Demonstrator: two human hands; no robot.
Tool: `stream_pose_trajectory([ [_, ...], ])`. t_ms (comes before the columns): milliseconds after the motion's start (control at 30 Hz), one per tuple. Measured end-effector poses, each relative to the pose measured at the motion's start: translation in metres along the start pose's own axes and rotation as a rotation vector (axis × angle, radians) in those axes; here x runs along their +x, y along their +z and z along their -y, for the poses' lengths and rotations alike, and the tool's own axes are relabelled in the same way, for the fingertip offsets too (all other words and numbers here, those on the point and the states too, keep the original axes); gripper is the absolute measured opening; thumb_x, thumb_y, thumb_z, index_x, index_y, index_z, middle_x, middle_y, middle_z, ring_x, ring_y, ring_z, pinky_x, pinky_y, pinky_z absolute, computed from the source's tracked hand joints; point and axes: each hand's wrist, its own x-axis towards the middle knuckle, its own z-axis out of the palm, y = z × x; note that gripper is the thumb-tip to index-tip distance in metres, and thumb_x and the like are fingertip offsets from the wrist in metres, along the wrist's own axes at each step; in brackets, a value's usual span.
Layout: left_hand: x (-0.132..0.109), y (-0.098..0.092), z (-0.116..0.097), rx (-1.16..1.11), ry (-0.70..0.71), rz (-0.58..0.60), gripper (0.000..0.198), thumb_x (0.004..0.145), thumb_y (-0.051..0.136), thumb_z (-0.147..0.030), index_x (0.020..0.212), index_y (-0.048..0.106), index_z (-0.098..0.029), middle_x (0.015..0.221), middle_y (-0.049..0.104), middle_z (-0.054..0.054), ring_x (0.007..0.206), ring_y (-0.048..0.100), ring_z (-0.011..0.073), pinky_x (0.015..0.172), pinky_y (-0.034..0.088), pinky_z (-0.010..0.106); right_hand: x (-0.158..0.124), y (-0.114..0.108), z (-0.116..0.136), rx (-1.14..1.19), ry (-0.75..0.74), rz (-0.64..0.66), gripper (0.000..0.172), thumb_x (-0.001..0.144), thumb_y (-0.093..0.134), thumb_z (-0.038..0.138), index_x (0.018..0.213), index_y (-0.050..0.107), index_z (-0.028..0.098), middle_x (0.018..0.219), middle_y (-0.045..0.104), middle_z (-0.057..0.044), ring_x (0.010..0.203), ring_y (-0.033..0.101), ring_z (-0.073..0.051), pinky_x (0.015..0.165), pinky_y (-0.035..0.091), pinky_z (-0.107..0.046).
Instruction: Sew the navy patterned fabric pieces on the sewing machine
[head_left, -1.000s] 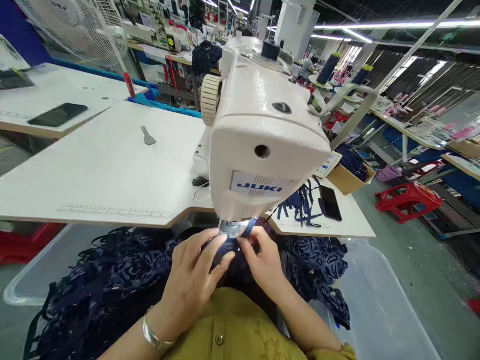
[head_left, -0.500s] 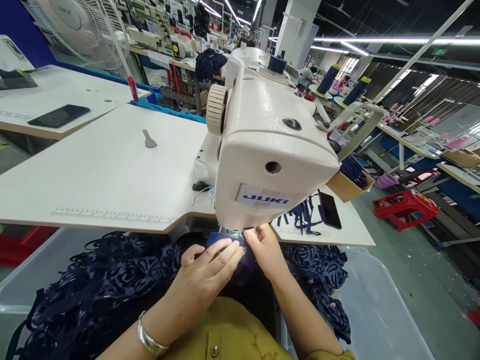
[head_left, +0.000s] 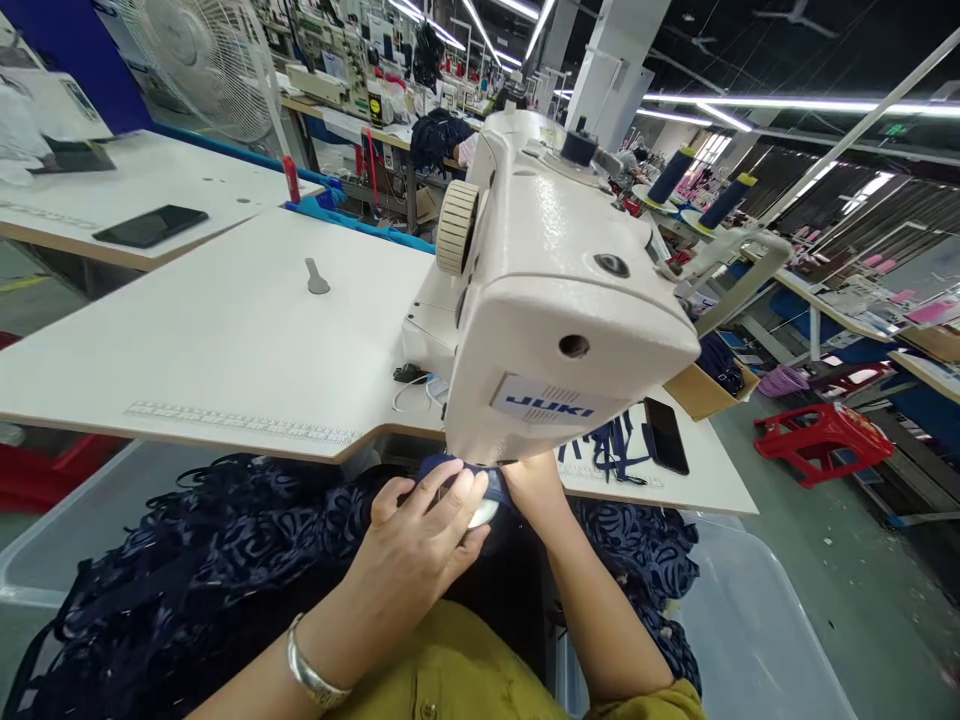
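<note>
Under the head of a white JUKI sewing machine point(head_left: 570, 300), navy fabric point(head_left: 499, 487) lies between my two hands. My left hand point(head_left: 424, 530) has its bent fingers closed on the fabric from the left. A pale rounded patch point(head_left: 484, 514) shows beside those fingertips; I cannot make out what it is. My right hand point(head_left: 534, 490) is closed at the fabric's right side, its fingertips mostly hidden behind the machine head. The needle and presser foot are hidden too. Patterned navy garments point(head_left: 247, 540) are heaped below, left of my hands.
A white table point(head_left: 247, 330) spreads left, with a small grey metal piece point(head_left: 316, 277) on it. A phone point(head_left: 665, 436) and navy straps point(head_left: 615, 448) lie right of the machine. A clear plastic bin point(head_left: 750, 600) is below. A red stool point(head_left: 823, 440) stands on the floor.
My view has shifted slightly, so the machine appears further right. My right fingers have moved further behind the machine head. The pale rounded patch now shows by my left fingers.
</note>
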Motion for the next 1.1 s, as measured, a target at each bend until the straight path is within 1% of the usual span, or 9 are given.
stream_pose_trajectory([
  [100,0.001,0.001,-0.001,0.004,-0.014,-0.014,0.027,0.094,0.048,-0.029,0.117,0.061,-0.022,0.113,0.07,0.003,0.11,0.059,0.0222,0.089,0.031,0.039,0.001,-0.001,0.002,0.008,-0.019,0.003,0.021,0.078,0.051,0.015,0.063,0.064,0.02,0.064,0.064,-0.002,0.065,0.058,-0.018,0.072,0.05,-0.031],
  [200,0.001,0.002,-0.002,-0.009,-0.019,-0.021,0.027,0.094,0.048,-0.029,0.116,0.061,-0.022,0.114,0.07,0.002,0.109,0.06,0.0219,0.088,0.031,0.039,0.001,-0.002,0.003,0.028,-0.043,0.015,0.02,0.079,0.05,0.014,0.066,0.065,0.02,0.07,0.068,-0.002,0.068,0.06,-0.018,0.075,0.05,-0.031],
  [333,0.001,0.003,-0.004,-0.015,-0.026,-0.028,0.028,0.094,0.047,-0.028,0.117,0.061,-0.021,0.113,0.07,0.002,0.109,0.059,0.0219,0.087,0.031,0.039,0.001,-0.002,0.003,0.064,-0.072,0.005,0.02,0.078,0.05,0.011,0.078,0.068,0.02,0.084,0.072,-0.003,0.081,0.064,-0.019,0.082,0.05,-0.03],
  [500,0.001,0.003,-0.005,-0.005,-0.035,-0.042,0.029,0.094,0.046,-0.026,0.118,0.061,-0.021,0.112,0.07,0.003,0.108,0.059,0.0215,0.087,0.031,0.038,0.002,-0.003,0.004,0.062,-0.087,0.031,0.022,0.079,0.049,0.011,0.079,0.069,0.02,0.086,0.073,-0.003,0.079,0.064,-0.018,0.076,0.05,-0.028],
  [633,0.002,0.002,-0.005,-0.023,-0.024,-0.019,0.027,0.095,0.044,-0.027,0.115,0.062,-0.024,0.115,0.069,0.002,0.108,0.06,0.0213,0.088,0.031,0.038,0.001,-0.003,0.004,0.05,-0.08,0.033,0.025,0.079,0.048,0.009,0.082,0.07,0.02,0.089,0.073,-0.004,0.083,0.064,-0.019,0.079,0.049,-0.03],
  [733,0.002,0.002,-0.004,-0.023,-0.026,0.0,0.027,0.095,0.044,-0.027,0.114,0.063,-0.025,0.118,0.068,0.002,0.108,0.06,0.0211,0.088,0.031,0.039,0.0,-0.003,0.003,0.04,-0.07,0.023,0.025,0.08,0.048,0.01,0.088,0.07,0.021,0.09,0.072,-0.004,0.089,0.064,-0.02,0.086,0.048,-0.032],
  [867,0.002,0.003,-0.004,-0.014,-0.043,-0.024,0.028,0.094,0.047,-0.027,0.117,0.061,-0.023,0.115,0.069,0.002,0.107,0.06,0.0204,0.088,0.032,0.038,-0.001,-0.001,0.0,0.043,-0.041,0.014,0.024,0.08,0.05,0.014,0.092,0.07,0.021,0.086,0.071,-0.004,0.098,0.062,-0.022,0.096,0.043,-0.037],
  [1000,-0.001,0.001,-0.003,0.005,-0.057,-0.008,0.028,0.095,0.046,-0.03,0.117,0.062,-0.023,0.115,0.069,0.003,0.109,0.06,0.0219,0.087,0.032,0.038,-0.003,0.001,-0.004,0.073,-0.025,-0.008,0.024,0.078,0.051,0.014,0.093,0.069,0.019,0.088,0.071,-0.005,0.101,0.06,-0.022,0.097,0.042,-0.036],
  [1100,-0.003,0.0,-0.002,0.013,-0.059,0.011,0.029,0.094,0.047,-0.031,0.118,0.062,-0.024,0.116,0.068,0.004,0.11,0.059,0.0229,0.089,0.032,0.039,-0.008,0.004,-0.01,0.102,0.039,-0.073,0.022,0.08,0.051,0.019,0.096,0.067,0.017,0.093,0.07,-0.006,0.098,0.06,-0.021,0.095,0.042,-0.035],
])
